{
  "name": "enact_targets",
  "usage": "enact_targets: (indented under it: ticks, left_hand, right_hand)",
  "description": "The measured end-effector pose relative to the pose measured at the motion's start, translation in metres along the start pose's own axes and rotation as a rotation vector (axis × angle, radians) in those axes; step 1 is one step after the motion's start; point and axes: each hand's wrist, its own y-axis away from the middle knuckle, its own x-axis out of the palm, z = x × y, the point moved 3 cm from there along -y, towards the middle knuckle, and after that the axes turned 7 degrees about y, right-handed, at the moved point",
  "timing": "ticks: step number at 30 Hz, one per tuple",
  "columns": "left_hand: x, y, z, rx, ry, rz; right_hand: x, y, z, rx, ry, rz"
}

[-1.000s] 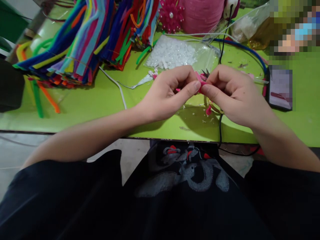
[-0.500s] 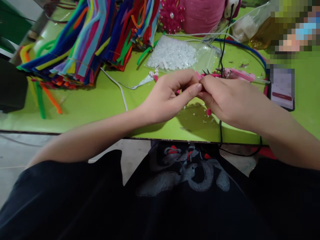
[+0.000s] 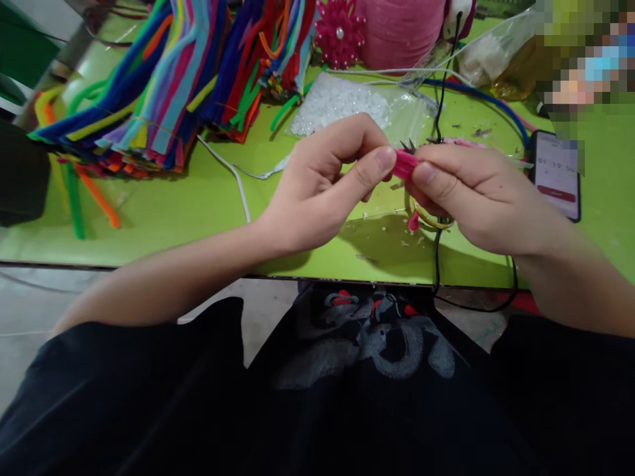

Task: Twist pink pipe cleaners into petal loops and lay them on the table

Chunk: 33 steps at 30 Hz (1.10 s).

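Both hands meet over the green table, pinching a short, bright pink, fuzzy piece [image 3: 405, 165] that looks like folded pipe cleaner. On its left end are the thumb and index finger of my left hand [image 3: 330, 185]. My right hand [image 3: 479, 198] grips the other end between thumb and fingers. Just below my right fingers, partly hidden, is a yellowish ring [image 3: 444, 225], and a small pink bit [image 3: 413, 222] lies beside it. Dark pointed tips [image 3: 407, 145] of a tool show behind the pink piece.
Bundles of coloured pipe cleaners [image 3: 163, 99] fill the back left. A bag of white beads [image 3: 342, 102], a pink flower [image 3: 340, 33] and a pink roll [image 3: 401, 33] lie behind. A phone [image 3: 555, 172] is on the right; a black cable [image 3: 436, 264] crosses the table's front edge.
My right hand has moved slightly right and turned, so the fingertips are further apart and more of the pink piece shows. The yellowish ring below has come into view.
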Motion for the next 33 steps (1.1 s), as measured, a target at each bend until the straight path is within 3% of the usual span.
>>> enact_targets:
  ticks: [4, 11, 13, 17, 21, 23, 28, 31, 33]
  left_hand:
    - [-0.002, 0.000, -0.005, 0.004, -0.024, -0.023]
    - [-0.011, 0.002, -0.005, -0.040, -0.181, 0.086]
    - [-0.012, 0.002, -0.007, -0.055, -0.311, 0.181]
    - [0.000, 0.009, -0.003, -0.006, -0.731, 0.503]
    - [0.015, 0.017, 0.007, -0.161, -0.800, 0.692]
    - [0.017, 0.017, 0.006, -0.253, -0.694, 0.670]
    - [0.007, 0.011, 0.001, -0.384, -0.328, 0.452]
    - [0.003, 0.011, 0.007, -0.468, -0.177, 0.368]
    - [0.003, 0.011, 0.012, -0.486, -0.074, 0.347]
  right_hand:
    - [-0.006, 0.003, -0.001, 0.023, 0.019, 0.009]
    - [-0.016, 0.005, -0.002, 0.040, 0.052, 0.084]
    - [-0.017, 0.006, -0.006, 0.064, 0.132, 0.130]
    - [-0.011, 0.004, -0.017, 0.104, 0.446, 0.210]
    - [-0.001, 0.000, -0.024, 0.143, 0.507, 0.319]
    - [-0.004, -0.001, -0.025, 0.172, 0.371, 0.273]
    - [-0.023, 0.005, -0.031, 0.249, -0.118, 0.021]
    - [-0.027, 0.007, -0.034, 0.268, -0.170, -0.137]
    - [-0.021, 0.006, -0.035, 0.262, -0.177, -0.127]
